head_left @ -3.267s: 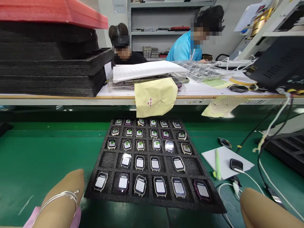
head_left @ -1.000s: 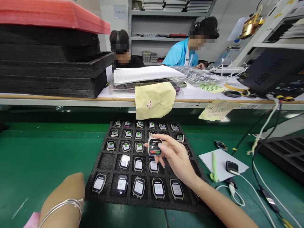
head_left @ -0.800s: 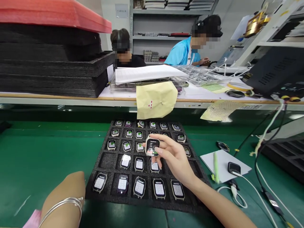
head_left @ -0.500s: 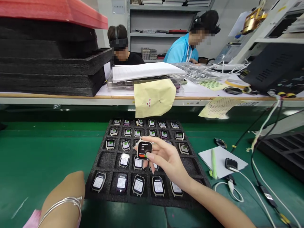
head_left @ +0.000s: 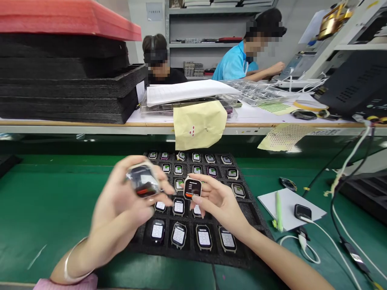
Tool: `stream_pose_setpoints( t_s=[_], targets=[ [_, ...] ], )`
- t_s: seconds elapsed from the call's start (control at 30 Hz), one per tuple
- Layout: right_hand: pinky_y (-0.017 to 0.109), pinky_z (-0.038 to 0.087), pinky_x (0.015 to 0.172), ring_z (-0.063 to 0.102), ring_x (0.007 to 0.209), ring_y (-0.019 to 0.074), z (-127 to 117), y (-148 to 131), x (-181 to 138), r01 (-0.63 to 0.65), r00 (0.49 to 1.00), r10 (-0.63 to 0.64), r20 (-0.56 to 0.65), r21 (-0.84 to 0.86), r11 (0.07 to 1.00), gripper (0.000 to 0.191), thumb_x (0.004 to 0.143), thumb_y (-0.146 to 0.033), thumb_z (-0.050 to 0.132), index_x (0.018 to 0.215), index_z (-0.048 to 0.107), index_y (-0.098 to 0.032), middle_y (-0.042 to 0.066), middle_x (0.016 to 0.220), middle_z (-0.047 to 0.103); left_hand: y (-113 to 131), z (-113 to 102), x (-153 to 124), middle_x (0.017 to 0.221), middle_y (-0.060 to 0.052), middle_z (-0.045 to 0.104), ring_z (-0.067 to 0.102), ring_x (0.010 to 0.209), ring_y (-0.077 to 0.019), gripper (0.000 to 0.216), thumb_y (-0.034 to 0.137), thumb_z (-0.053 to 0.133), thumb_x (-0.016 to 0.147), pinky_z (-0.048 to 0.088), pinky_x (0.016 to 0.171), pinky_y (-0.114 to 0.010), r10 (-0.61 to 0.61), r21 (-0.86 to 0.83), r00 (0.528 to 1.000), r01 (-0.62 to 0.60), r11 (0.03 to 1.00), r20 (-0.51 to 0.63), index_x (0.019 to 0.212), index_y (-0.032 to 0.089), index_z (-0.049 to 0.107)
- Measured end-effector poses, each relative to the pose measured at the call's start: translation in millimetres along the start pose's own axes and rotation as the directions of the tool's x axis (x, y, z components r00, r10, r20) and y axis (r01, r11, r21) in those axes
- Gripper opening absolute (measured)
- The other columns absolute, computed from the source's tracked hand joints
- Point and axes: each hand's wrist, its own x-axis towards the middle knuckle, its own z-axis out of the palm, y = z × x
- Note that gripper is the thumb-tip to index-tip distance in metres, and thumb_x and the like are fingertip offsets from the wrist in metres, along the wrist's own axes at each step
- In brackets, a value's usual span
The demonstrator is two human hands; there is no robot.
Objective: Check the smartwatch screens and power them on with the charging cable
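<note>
My left hand [head_left: 121,209], smeared by motion, grips a smartwatch without a strap [head_left: 142,181] by its edges; its dark screen has a red strip low down. Close by on the right, my right hand [head_left: 222,199] holds a second strapless smartwatch [head_left: 192,188] between thumb and fingers. The thumb lies at the lower edge of that screen, which shows white text and an orange bar. Under both hands lies a black foam tray [head_left: 193,254] with pockets, several holding lit watches such as one in the front row [head_left: 204,237]. My left hand hides the tray's left side.
A shelf edge [head_left: 145,130] crosses behind the tray, with a yellow paper [head_left: 199,125] hanging from it. Black foam trays [head_left: 60,84] are stacked at left. At right are white paper [head_left: 292,207], a green pen [head_left: 278,211], a cabled watch [head_left: 302,211] and cables. Two people sit beyond.
My left hand has come up from the lower left with a smartwatch in it, over the tray's left side. My right hand still holds its watch; the orange and green bar there now looks orange.
</note>
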Motion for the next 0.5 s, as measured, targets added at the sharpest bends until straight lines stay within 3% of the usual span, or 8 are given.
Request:
stream_pose_setpoints(
  t_s=[0.13, 0.27, 0.5],
  targets=[
    [0.023, 0.048, 0.044, 0.061, 0.062, 0.0166, -7.2, -1.6, 1.8, 0.060, 0.998, -0.060, -0.024, -0.002, 0.998, 0.037, 0.086, -0.024, 0.061, 0.122, 0.054, -0.018, 0.006, 0.082, 0.065, -35.9, 3.1, 20.8, 0.101, -0.005, 0.059, 0.064, 0.088, -0.0191, 0.041, 0.010, 0.061, 0.082, 0.058, 0.077, -0.034, -0.173, -0.046, 0.980, 0.178, 0.983, 0.094, 0.117, 0.023, 0.045],
    [0.024, 0.047, 0.043, 0.061, 0.062, 0.0180, -13.0, -1.1, 5.7, 0.085, 0.993, -0.084, -0.080, -0.002, 0.996, 0.037, 0.087, -0.025, 0.061, 0.122, 0.054, -0.018, 0.004, 0.074, 0.063, -52.4, 3.0, 28.0, 0.100, -0.005, 0.059, 0.064, 0.089, -0.0186, 0.040, 0.012, 0.059, 0.084, 0.058, 0.076, -0.033, -0.103, -0.009, 0.986, 0.105, 0.994, 0.131, 0.118, 0.023, 0.042],
    [0.026, 0.046, 0.042, 0.060, 0.058, 0.0169, -18.2, -5.9, 9.4, 0.100, 0.983, -0.102, -0.152, -0.017, 0.995, 0.035, 0.085, -0.025, 0.061, 0.119, 0.056, -0.019, 0.008, 0.089, 0.066, -53.8, -2.1, 25.2, 0.106, -0.008, 0.058, 0.061, 0.097, -0.0223, 0.035, 0.016, 0.052, 0.088, 0.055, 0.083, -0.042, -0.097, -0.076, 0.970, 0.116, 0.990, 0.221, 0.122, 0.023, 0.044]
  ],
)
